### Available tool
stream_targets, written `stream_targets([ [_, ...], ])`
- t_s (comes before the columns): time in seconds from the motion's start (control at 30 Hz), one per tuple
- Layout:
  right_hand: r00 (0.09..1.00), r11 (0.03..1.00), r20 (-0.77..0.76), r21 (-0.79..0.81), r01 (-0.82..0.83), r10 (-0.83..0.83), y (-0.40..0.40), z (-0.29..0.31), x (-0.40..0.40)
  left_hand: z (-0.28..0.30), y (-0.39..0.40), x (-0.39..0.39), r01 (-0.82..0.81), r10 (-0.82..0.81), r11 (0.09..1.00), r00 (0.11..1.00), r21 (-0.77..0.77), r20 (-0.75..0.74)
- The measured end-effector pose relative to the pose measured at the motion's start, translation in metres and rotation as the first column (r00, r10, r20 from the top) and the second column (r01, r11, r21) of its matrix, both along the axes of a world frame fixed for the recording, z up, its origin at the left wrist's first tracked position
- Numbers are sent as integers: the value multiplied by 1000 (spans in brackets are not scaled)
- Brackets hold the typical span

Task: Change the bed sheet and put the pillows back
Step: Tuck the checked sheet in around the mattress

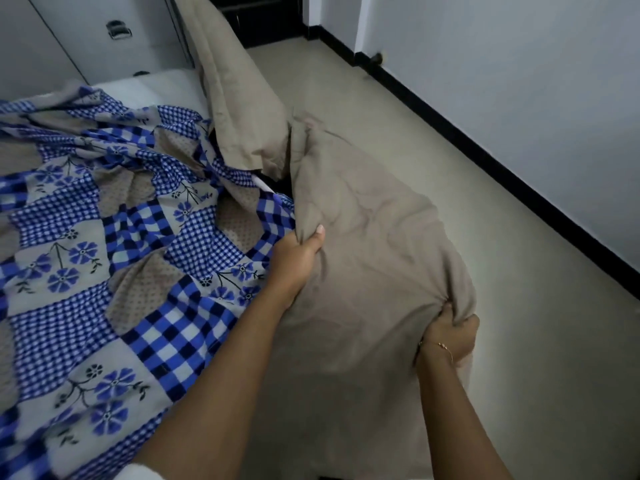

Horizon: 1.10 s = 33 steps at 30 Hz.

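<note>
A blue-and-white patchwork bed sheet (114, 258) with flower squares lies rumpled over the bed from nine to seven o'clock. A plain tan sheet (367, 244) fills the centre, rising toward twelve o'clock. The left hand (298, 258) grips a bunched fold at its left edge; the right hand (450, 336), wearing a thin bracelet (441, 346), clutches a gather at four o'clock. The hands are well apart.

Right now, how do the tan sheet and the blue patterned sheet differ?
The tan sheet is plain; the blue patterned sheet has checks and flowers. The tan sheet is gripped by the left hand and the right hand and hangs over the floor; the patterned sheet lies rumpled on the bed, touched by neither hand. Both are creased cloth.
</note>
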State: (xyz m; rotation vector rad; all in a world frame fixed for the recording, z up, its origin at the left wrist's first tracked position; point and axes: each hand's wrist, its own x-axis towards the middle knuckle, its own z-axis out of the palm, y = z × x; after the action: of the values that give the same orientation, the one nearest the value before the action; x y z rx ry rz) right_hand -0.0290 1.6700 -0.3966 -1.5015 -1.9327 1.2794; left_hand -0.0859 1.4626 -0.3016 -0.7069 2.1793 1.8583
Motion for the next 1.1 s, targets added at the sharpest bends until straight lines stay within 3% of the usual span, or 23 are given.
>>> stream_targets([
  [0.27,909,955,-359,118,271,-213,-24,66,68,60,-16,40,71,-77,997,979,-36,-190],
  [0.37,840,941,-506,142,307,-197,-18,94,84,80,-13,53,111,-98,992,976,55,-196],
  [0.6,766,927,-619,157,339,-175,-17,141,106,113,-16,70,129,-72,983,924,129,-375],
  [0.77,748,952,-653,142,272,-117,-50,170,91,144,-50,68,59,9,991,870,124,-493],
  [0.93,728,960,-679,135,246,-91,-90,190,68,164,-99,65,91,106,928,865,360,-490],
  [1.1,701,959,-713,173,226,-37,-113,226,50,174,-131,52,231,27,728,931,646,-365],
])
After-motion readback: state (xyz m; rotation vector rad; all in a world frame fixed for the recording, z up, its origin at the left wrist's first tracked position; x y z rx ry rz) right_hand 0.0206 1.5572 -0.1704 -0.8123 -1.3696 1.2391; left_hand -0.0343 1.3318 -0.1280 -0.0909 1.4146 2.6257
